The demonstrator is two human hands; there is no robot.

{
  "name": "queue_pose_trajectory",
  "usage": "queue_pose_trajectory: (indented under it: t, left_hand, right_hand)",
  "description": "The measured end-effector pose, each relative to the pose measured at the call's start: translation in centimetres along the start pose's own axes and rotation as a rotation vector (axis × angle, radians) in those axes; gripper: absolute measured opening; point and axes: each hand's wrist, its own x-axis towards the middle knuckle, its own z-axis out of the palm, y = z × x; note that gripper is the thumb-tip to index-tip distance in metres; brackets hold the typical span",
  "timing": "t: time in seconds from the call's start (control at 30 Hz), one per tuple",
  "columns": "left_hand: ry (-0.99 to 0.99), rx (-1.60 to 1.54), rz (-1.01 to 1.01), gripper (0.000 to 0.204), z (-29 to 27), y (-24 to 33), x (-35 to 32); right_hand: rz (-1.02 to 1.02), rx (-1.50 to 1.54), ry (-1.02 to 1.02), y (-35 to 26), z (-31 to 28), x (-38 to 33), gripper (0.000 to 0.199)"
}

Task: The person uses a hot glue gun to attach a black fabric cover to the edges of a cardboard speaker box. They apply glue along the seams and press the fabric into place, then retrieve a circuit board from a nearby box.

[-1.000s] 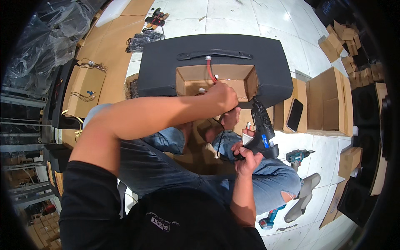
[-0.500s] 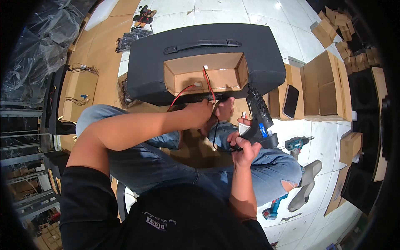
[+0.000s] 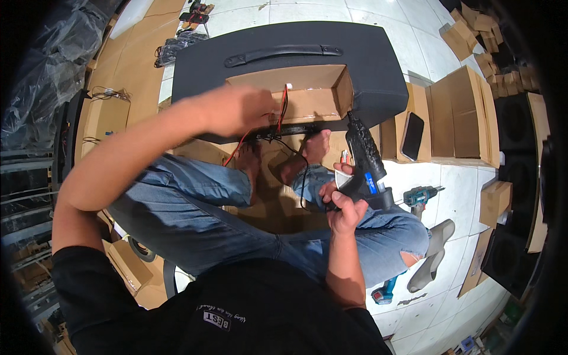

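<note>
**Glue gun and speaker wires, both hands engaged**

Glue gun (image 3: 365,165): black, with a blue label on the body. Long axis runs up the picture, away from the person, tilted slightly left; nozzle aimed at the lower right corner of the speaker cabinet (image 3: 278,59). Its black cord loops down across the lap.

Right hand (image 3: 344,208): fingers clenched round the glue gun's grip, low above the right knee. Forearm rises from the lower edge, near upright, elbow tucked close to the body.

Left hand (image 3: 236,109): reaches forward across the body, arm nearly straight, back of the hand uppermost. Fingers pinched on the red and black wires (image 3: 283,106) at the front edge of the cabinet's opening.

Speaker cabinet: black, carry handle on top, lying on the floor in front of the crossed legs; rectangular cut-out shows bare board inside. The wires run from the opening down to the lap.

Surroundings: phone (image 3: 412,136) lying on a cardboard box (image 3: 455,112) at right; cordless drill (image 3: 419,196) on the tiled floor (image 3: 461,183) beside the right knee; grey sandal (image 3: 435,251) nearby.
</note>
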Motion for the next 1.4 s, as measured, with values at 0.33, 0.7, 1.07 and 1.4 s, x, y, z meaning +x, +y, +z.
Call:
queue_pose_trajectory:
  t: [0.33, 0.7, 1.07, 1.4]
  left_hand:
    - [0.416, 0.282, 0.045, 0.055, -4.8, -11.0, 2.4]
    - [0.423, 0.446, 0.026, 0.055, -0.9, -13.5, 7.6]
    - [0.576, 0.27, 0.226, 0.039, -3.2, -16.1, 8.4]
    - [0.572, -0.014, 0.189, 0.049, -7.1, -20.2, 10.6]
  right_hand:
    - [0.173, -0.219, -0.277, 3.2, 0.7, -0.5, 0.056]
    - [0.349, -0.361, -0.249, 2.9, 3.6, 0.9, 0.049]
    - [0.104, -0.515, -0.621, 4.7, 5.6, 9.2, 0.047]
    - [0.286, -0.104, -0.417, 6.2, 8.7, 10.7, 0.06]
